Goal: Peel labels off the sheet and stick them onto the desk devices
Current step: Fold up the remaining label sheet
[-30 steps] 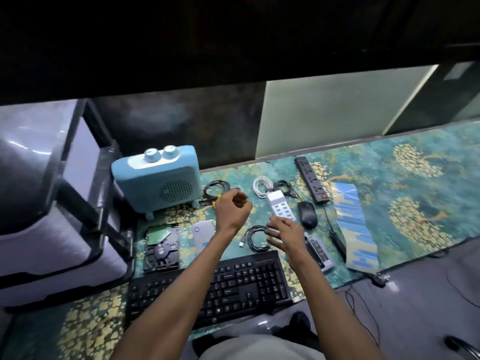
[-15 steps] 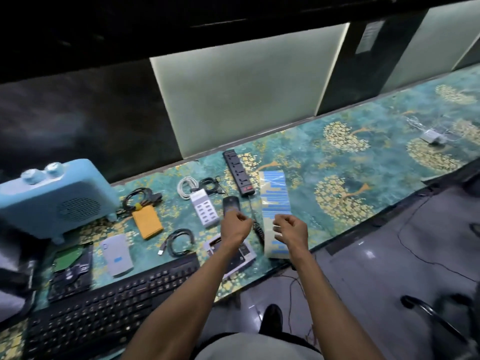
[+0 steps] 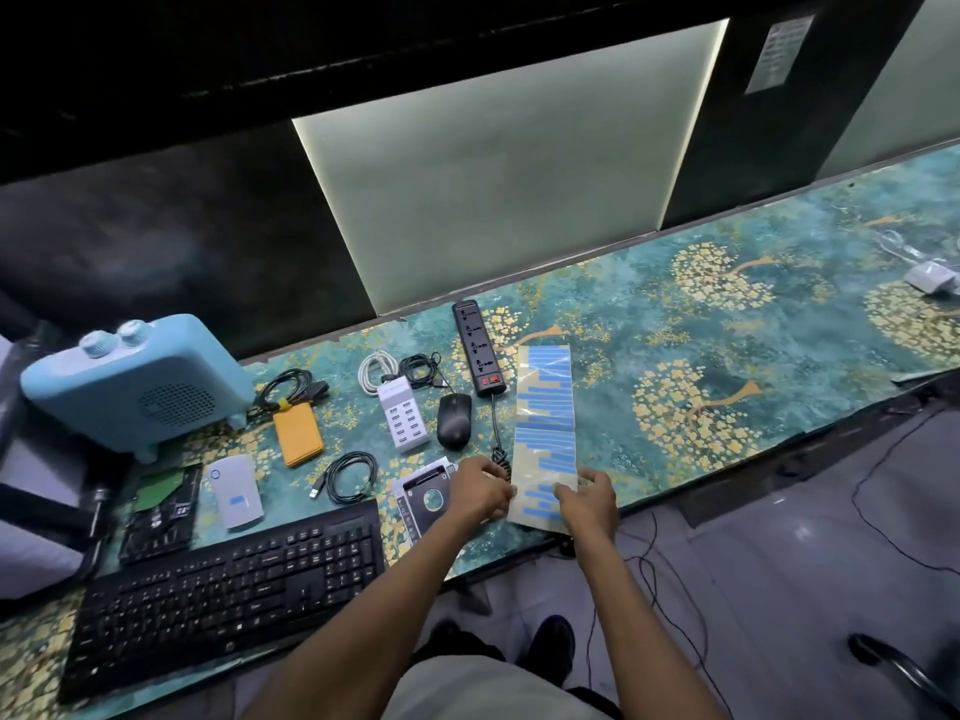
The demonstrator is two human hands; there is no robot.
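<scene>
One label sheet [image 3: 546,423] lies on the desk [image 3: 779,324], its near end between the two hands. The left hand [image 3: 480,490] touches its left edge and the right hand [image 3: 589,498] rests fingers on its lower end; whether either pinches a label is hard to tell. Beyond the left hand sit one mouse [image 3: 454,420], one power strip [image 3: 478,354] and one white charging hub [image 3: 403,416]; left of it, one keyboard [image 3: 228,584].

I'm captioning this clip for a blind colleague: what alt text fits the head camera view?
Both hands, left hand and right hand, reach to the near end of a label sheet of blue labels lying on a patterned desk. To its left lie a mouse, power strip, keyboard and a blue heater.
</scene>
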